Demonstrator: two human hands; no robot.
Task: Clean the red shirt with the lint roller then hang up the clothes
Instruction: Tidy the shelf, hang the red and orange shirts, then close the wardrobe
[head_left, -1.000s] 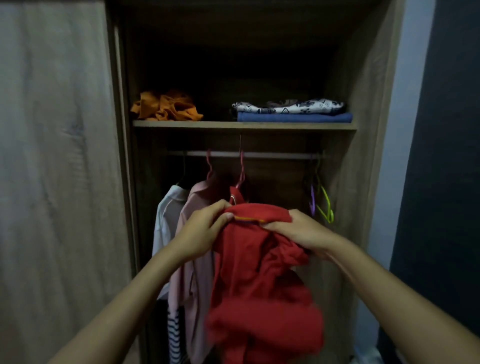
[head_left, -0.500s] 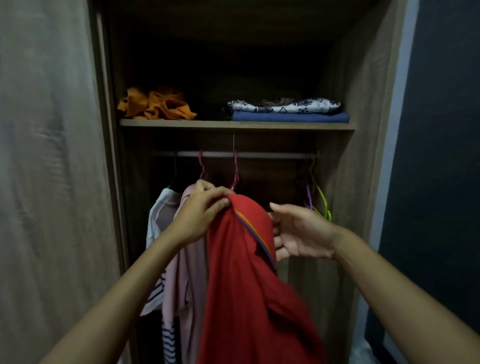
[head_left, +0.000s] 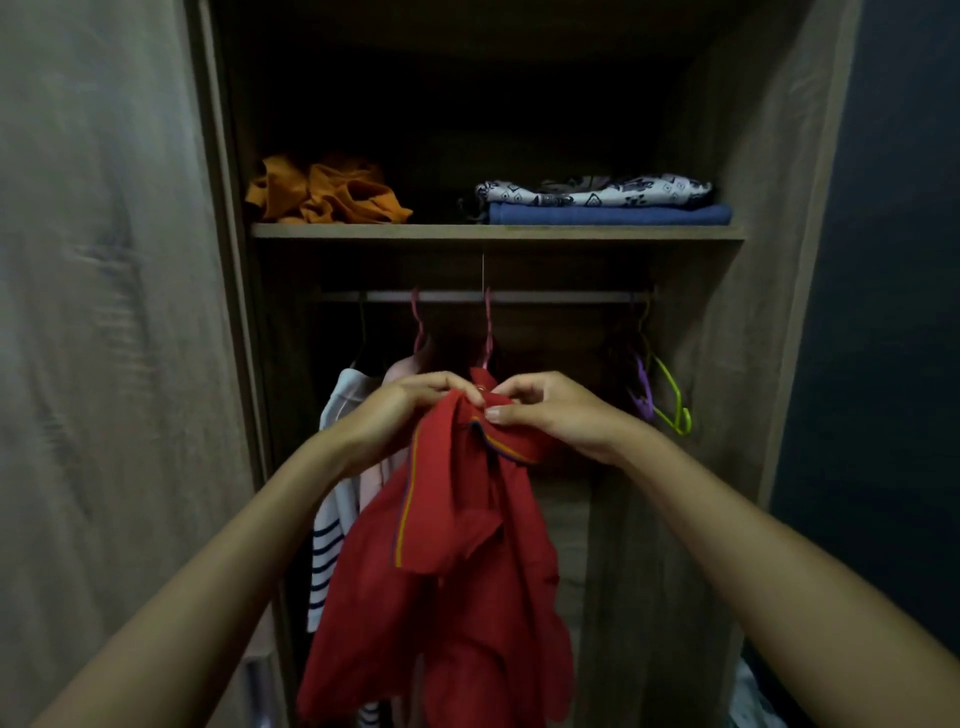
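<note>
Head view, into an open wardrobe (head_left: 769, 260). Red shirt (head_left: 457, 561) draped from a pink hanger (head_left: 487, 332) hooked on the rail (head_left: 545, 296), long axis straight down, hem bunched low in frame. Left hand (head_left: 400, 415) curled on the collar at its left side, fingers pinching cloth; right hand (head_left: 550, 415) likewise clamped on the collar, thumb and forefinger nipping the striped edge just beside the left. Both hands touching the neck of the shirt, right at the hanger's base, neither clearly nearer. Probably settling the collar onto the hanger: shirt directly below and between the hands, so any smoothing runs downward along the fall of the cloth. No lint roller in sight. Pale pink top (head_left: 400, 369) and white striped garment (head_left: 332, 519) hanging just left of the shirt; purple and green hangers (head_left: 660, 395) bare at the rail's right end. Above, on the shelf (head_left: 441, 231), a crumpled orange cloth (head_left: 327, 192) and folded patterned and blue items (head_left: 608, 202).
</note>
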